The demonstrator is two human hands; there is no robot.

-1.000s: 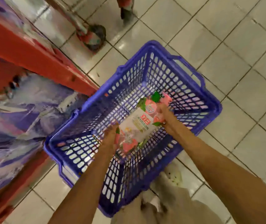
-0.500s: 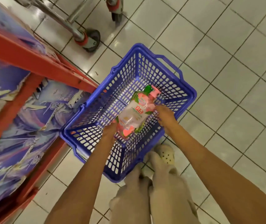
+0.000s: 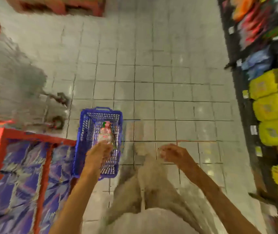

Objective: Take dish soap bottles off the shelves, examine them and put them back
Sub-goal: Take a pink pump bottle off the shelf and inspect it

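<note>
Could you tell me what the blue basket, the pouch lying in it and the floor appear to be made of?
The basket looks like moulded plastic: uniform blue, with walls of regular lattice holes. The pouch seems to be flexible printed film, pink and white with a green top, though blur hides its finish. The floor appears to be glazed ceramic tile: pale squares, dark grout lines and soft light reflections.

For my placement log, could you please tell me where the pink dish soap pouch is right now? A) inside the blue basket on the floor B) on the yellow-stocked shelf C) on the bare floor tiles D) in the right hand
A: the pink dish soap pouch lies inside the blue basket standing on the floor tiles.
</note>
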